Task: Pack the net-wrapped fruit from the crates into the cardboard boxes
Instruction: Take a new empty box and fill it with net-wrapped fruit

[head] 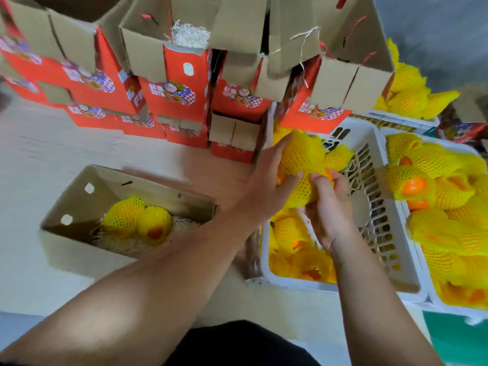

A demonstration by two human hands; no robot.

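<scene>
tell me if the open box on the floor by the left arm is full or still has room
Still has room. The box holds only two net-wrapped fruits on straw padding, with bare space beside them.

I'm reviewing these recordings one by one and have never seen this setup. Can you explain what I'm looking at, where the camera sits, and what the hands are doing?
There is no machine: a person works with bare hands, and the single picture comes from a wide-angle camera worn on the head, looking down. The left hand and right hand together hold fruit in yellow foam net sleeves above a white slotted plastic crate that holds more wrapped fruit. A second white crate of wrapped fruit stands to its right. On the pale floor to the left lies an open brown cardboard box lined with shredded paper, with two wrapped fruits already inside. Behind stand stacked red printed cartons with open flaps.
</scene>
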